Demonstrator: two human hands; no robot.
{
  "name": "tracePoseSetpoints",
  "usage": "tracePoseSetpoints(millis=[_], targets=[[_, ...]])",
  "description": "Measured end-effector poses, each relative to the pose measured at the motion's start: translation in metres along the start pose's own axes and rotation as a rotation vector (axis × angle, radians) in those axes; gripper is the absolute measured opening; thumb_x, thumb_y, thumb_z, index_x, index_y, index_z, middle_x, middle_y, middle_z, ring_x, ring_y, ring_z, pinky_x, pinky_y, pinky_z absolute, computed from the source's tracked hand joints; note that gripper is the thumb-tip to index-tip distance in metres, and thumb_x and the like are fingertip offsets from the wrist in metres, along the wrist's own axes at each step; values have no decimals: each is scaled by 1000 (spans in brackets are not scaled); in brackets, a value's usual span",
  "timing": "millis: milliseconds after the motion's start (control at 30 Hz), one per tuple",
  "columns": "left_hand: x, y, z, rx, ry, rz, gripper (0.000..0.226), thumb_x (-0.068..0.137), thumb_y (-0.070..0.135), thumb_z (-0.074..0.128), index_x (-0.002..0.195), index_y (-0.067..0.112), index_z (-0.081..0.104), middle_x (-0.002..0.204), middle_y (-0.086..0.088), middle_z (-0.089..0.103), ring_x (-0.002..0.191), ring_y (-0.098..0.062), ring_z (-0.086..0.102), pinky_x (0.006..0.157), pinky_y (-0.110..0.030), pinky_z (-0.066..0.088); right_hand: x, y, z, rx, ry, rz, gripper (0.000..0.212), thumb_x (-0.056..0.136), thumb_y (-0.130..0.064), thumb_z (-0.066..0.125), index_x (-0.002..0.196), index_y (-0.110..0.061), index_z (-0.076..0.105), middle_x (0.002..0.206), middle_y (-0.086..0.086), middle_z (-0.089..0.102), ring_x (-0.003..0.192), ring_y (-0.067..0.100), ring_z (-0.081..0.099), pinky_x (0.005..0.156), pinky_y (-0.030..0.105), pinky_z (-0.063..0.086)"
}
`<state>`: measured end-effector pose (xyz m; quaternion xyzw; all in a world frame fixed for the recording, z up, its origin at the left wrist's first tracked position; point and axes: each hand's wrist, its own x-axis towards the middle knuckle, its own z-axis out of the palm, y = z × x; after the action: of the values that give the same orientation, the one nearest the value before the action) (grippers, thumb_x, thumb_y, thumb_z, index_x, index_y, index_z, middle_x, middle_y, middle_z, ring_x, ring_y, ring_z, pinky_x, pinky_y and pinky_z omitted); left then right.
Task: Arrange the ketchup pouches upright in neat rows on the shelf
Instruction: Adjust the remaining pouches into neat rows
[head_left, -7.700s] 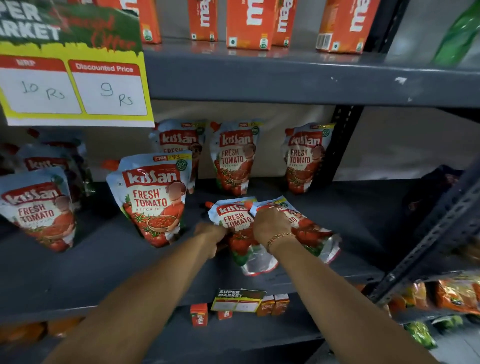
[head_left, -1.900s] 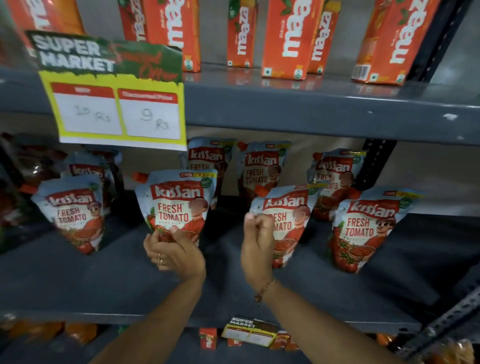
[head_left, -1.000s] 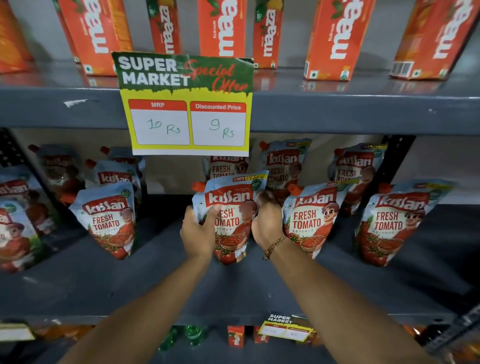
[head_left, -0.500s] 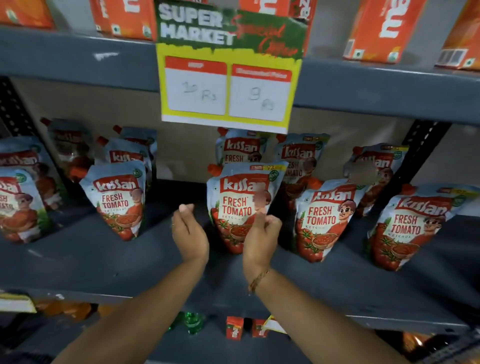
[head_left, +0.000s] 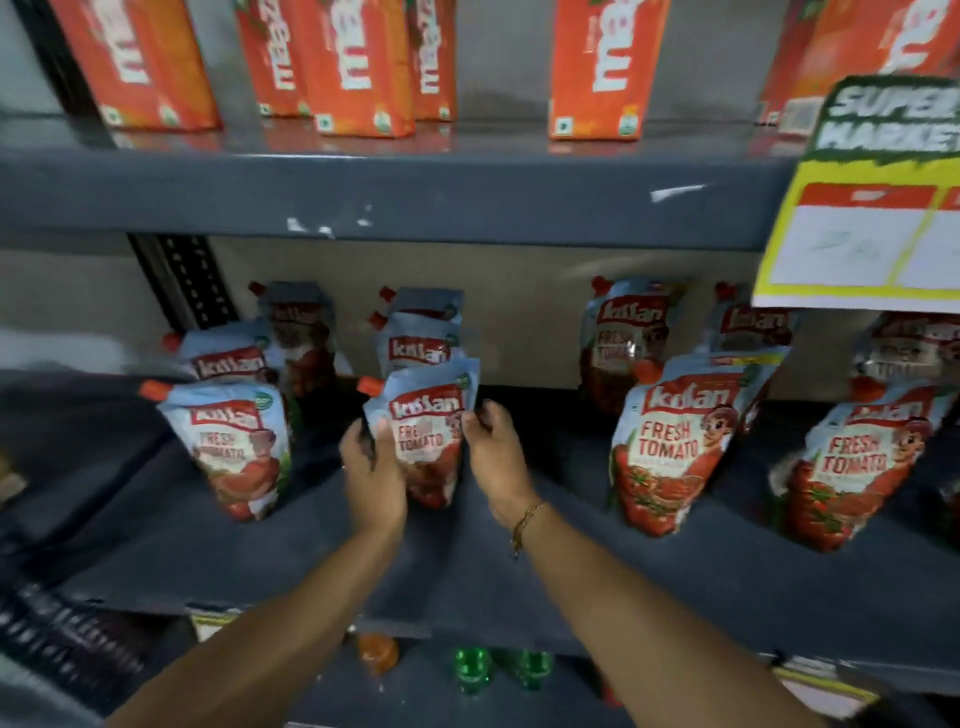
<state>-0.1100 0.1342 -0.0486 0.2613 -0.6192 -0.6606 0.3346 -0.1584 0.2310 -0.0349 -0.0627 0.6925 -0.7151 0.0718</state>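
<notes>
My left hand (head_left: 373, 470) and right hand (head_left: 496, 452) clasp an upright ketchup pouch (head_left: 427, 428) by its sides on the shelf (head_left: 156, 525).

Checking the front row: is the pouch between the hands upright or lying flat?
Upright: the pouch stands on its base, red cap at top.

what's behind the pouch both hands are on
Directly behind the held pouch, gripped by the left hand and right hand, stand two more ketchup pouches in a file. Only their tops and red caps show; their lower halves are covered.
</notes>
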Motion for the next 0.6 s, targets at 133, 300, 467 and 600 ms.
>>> tracePoseSetpoints(millis=[133, 300, 467, 600], targets=[[15, 6, -4, -71, -111, -148, 48, 95, 40, 42, 121, 2, 56, 120, -16, 65, 108, -28, 62, 91, -42, 52, 0, 8, 14, 118, -3, 214, 33, 97, -30, 44, 120, -6, 51, 121, 13, 64, 105, 24, 63, 91, 42, 52], [22, 11, -5, -159, -153, -241, 36, 91, 47, 45, 99, 15, 59, 98, -5, 70, 87, -19, 67, 81, -37, 54, -8, 7, 21, 155, 14, 206, 29, 96, -26, 48, 112, -2, 49, 118, 18, 64, 108, 30, 64, 94, 54, 51], [30, 13, -15, -106, -152, -247, 29, 89, 50, 48, 91, 24, 60, 88, 4, 68, 94, -22, 66, 89, -43, 53, -11, 10, 32, 162, 34, 183, 14, 96, -27, 48, 95, -13, 48, 117, 18, 64, 108, 30, 63, 94, 54, 51], [35, 13, -20, -67, -184, -250, 23, 90, 49, 47, 82, 31, 59, 90, 4, 68, 94, -21, 66, 90, -47, 53, -16, 18, 38, 166, 71, 177, 11, 96, -27, 48, 90, -18, 49, 114, 12, 64, 107, 27, 63, 93, 53, 52]])
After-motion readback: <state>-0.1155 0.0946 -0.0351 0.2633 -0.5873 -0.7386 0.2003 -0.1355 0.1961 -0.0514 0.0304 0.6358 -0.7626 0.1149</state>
